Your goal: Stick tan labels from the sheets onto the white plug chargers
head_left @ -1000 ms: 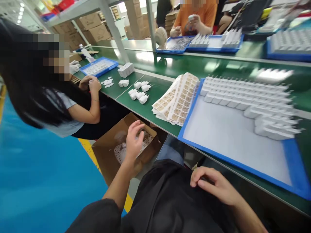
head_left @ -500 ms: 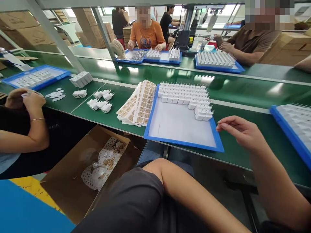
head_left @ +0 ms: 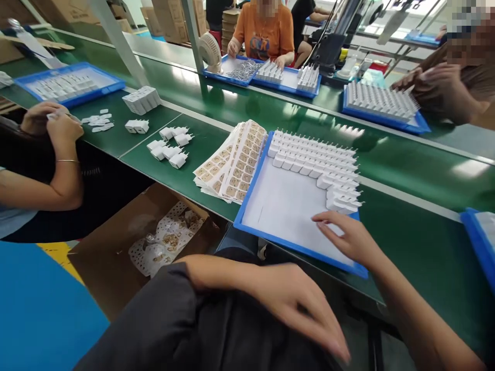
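My right hand (head_left: 346, 234) hovers over the front right part of a blue-rimmed tray (head_left: 247, 206), thumb and fingers apart, with nothing visible in it. Just beyond the fingertips stand white plug adapters (head_left: 342, 198), in rows along the tray's back and right side with their pins up. My left hand (head_left: 305, 306), slightly blurred, is low in front of the tray near my lap. Its fingers stretch to the right, apart from the thumb, and hold nothing that I can see. Sheets of brown stickers (head_left: 242, 162) lie fanned against the tray's left edge.
Loose plug adapters (head_left: 170, 149) lie on the green bench to the left. A co-worker's hands (head_left: 64, 123) are beside small white pieces (head_left: 101, 122). Below the bench edge is a cardboard box (head_left: 112, 257) with scraps. Another blue tray (head_left: 474, 232) stands at the right.
My right hand has moved left from beside the tray to over its front right part. My left hand has come into view at the lap. The camera view has shifted and tilted.
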Tool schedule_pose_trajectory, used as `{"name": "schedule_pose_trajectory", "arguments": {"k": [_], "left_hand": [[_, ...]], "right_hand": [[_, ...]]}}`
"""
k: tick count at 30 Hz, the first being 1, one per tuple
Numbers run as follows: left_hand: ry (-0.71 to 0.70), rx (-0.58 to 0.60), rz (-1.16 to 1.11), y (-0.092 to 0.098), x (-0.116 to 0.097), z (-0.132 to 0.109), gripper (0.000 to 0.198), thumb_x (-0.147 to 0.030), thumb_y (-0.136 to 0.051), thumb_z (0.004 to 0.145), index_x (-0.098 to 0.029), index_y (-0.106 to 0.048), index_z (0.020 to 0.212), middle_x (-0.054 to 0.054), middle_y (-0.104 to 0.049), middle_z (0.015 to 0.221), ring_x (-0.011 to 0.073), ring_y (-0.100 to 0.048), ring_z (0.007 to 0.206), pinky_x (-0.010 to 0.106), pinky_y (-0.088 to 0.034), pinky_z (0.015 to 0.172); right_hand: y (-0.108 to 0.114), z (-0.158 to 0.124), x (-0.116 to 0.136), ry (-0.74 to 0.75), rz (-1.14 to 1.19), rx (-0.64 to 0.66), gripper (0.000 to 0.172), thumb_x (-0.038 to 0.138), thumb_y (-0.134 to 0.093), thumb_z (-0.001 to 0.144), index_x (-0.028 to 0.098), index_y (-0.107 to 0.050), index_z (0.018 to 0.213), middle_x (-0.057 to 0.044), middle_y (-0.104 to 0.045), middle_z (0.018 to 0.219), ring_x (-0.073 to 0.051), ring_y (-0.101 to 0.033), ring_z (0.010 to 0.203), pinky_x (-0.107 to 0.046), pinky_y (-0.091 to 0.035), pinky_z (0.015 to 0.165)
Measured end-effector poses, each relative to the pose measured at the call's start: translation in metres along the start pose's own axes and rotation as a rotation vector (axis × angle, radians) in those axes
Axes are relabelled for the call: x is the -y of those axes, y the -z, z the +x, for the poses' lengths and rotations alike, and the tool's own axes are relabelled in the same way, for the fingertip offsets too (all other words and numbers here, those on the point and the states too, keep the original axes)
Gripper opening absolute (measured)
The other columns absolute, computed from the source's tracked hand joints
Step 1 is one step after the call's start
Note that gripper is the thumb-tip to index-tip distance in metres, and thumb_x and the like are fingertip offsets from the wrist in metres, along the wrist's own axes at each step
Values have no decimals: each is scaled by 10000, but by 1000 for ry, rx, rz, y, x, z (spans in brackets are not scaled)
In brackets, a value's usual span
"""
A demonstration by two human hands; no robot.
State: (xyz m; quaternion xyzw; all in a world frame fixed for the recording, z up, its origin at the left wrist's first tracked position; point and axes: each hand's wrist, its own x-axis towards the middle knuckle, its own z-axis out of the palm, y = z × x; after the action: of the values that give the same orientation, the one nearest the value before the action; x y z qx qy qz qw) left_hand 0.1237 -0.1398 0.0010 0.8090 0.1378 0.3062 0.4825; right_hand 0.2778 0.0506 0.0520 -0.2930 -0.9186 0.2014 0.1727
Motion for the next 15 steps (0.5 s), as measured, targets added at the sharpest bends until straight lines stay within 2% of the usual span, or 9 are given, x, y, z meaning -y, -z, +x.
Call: {"name": "schedule_pose_trajectory", "arguments": {"k": [1,2,3,4,7,9,11,15], "left_hand": [[31,-188,-35,68,-10,-13,213,-296,-595,963,-227,-795,991,42,-793,1051,170,-759,979,187,-583,894],[128,-359,-14,115,-15,-31,267,-317,-547,988,-207,-789,978,72,-799,1004,185,-764,938,231,-593,888],[235,-527,59,143,-16,-51,277,-342,-551,985,-192,-783,969,88,-799,957,204,-763,910,272,-599,878],[337,-685,183,156,-14,-72,264,-335,-554,983,-189,-774,969,89,-795,951,208,-755,903,294,-597,872],[527,-1046,655,156,2,-130,176,-280,-590,962,-211,-747,1002,71,-777,971,211,-715,920,342,-571,895],[568,-1164,910,155,11,-155,158,-242,-612,944,-225,-731,1047,67,-765,1020,232,-672,1003,390,-540,961],[582,-1186,1052,164,17,-169,180,-225,-633,928,-233,-719,1085,73,-747,1107,266,-608,1142,446,-491,1047],[593,-1072,1112,185,31,-175,247,-242,-647,919,-247,-708,1158,84,-651,1352,324,-419,1408,525,-392,1163]], "right_hand": [[-13,20,12,99,-15,1,220,332,-535,992,220,-703,1080,-96,-760,1055,-233,-728,954,-366,-598,822],[-27,42,25,193,-36,-10,213,303,-529,995,215,-698,1090,-104,-756,1076,-241,-719,987,-393,-588,866],[-42,64,38,246,-68,-7,216,287,-527,997,205,-692,1109,-117,-748,1113,-253,-706,1024,-415,-578,893],[-58,87,50,286,-108,14,227,283,-529,995,191,-686,1129,-134,-736,1160,-266,-695,1052,-428,-571,897],[-102,142,83,281,-265,119,316,287,-577,965,128,-648,1228,-188,-662,1332,-330,-639,1172,-473,-524,968],[-126,163,99,217,-355,159,497,328,-645,922,53,-577,1331,-263,-576,1424,-386,-585,1246,-520,-467,1039],[-143,172,108,158,-402,177,602,324,-676,898,13,-517,1389,-308,-524,1458,-415,-563,1270,-549,-435,1064],[-156,168,111,157,-421,172,486,241,-611,938,34,-537,1372,-276,-584,1410,-364,-622,1201,-472,-494,985]]}}
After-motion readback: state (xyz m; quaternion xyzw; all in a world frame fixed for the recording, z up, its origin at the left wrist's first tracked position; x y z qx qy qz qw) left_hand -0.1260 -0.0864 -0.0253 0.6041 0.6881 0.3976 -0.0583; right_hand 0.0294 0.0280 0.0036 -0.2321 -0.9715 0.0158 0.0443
